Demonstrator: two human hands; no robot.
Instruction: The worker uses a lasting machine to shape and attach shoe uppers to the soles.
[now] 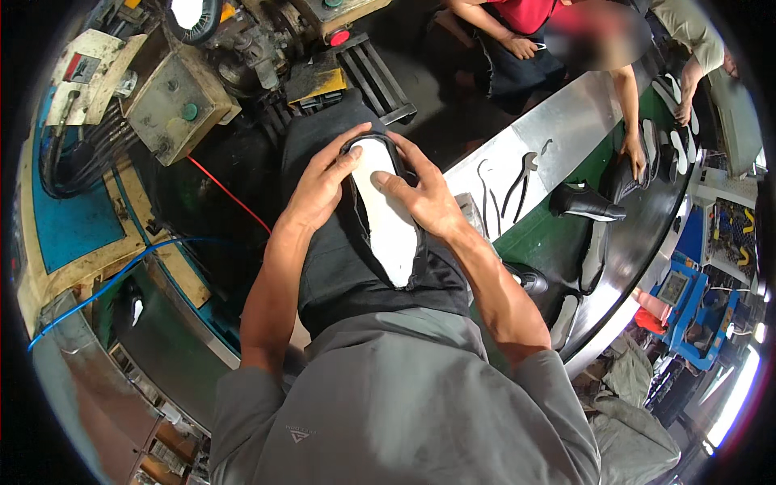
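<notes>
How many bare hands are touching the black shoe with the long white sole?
2: the left hand holds the left side of the black shoe, the right hand its right side, both thumbs on the long white sole. None seems hidden.

We could not see the underside of the white-soled shoe (pixel 378 212), and some fingers of the left hand (pixel 319 187) and the right hand (pixel 427 200) were lost to us behind it. To the right, the right forearm (pixel 499 293) partly hid a dark shoe (pixel 532 280). A blur covered the head of the far co-worker in red (pixel 517 14). The edge cut off a white-filled ring (pixel 192 18), far left. We found a dark piece (pixel 547 146) on the metal bench (pixel 578 109) too small to identify.
</notes>
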